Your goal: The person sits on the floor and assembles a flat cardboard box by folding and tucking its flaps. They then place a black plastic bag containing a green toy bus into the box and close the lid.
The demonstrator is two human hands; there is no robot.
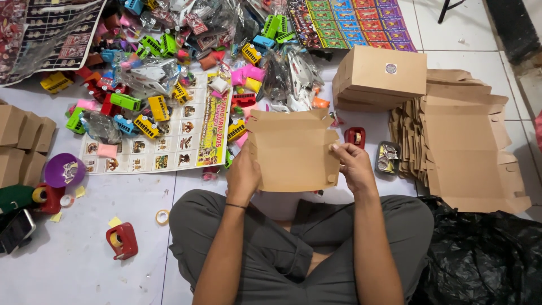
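Fingers [337, 148] of our right hand [354, 168] pinch the right edge of a flat brown cardboard box blank [293, 149], thumb on the near face, tips curled over the rim. Our left hand [244, 176] grips the blank's left edge, fingers wrapped behind it and mostly hidden, so we read both hands as closed on the cardboard. We hold the blank upright above our crossed legs, clear of the floor, flaps sticking out at its top corners. A thin black band sits on our left wrist.

Just beyond the right hand, on the white tiled floor [73, 265], lie a small red tape dispenser [355, 136] and a little tin [388, 158] of small metal bits. To the right, a stack of unfolded blanks [468, 152] lies spread open, and behind it sits a folded brown box [379, 76] with a round sticker. A black plastic bag [485, 254] is bunched by our right knee.

Ahead and left, a heap of small plastic toy vehicles [152, 107], yellow, green, blue and pink, covers a printed sheet [169, 152]. Further left stand more folded boxes [22, 141], a purple bowl [64, 169], a second red tape dispenser [122, 240] and a loose tape roll [162, 216].
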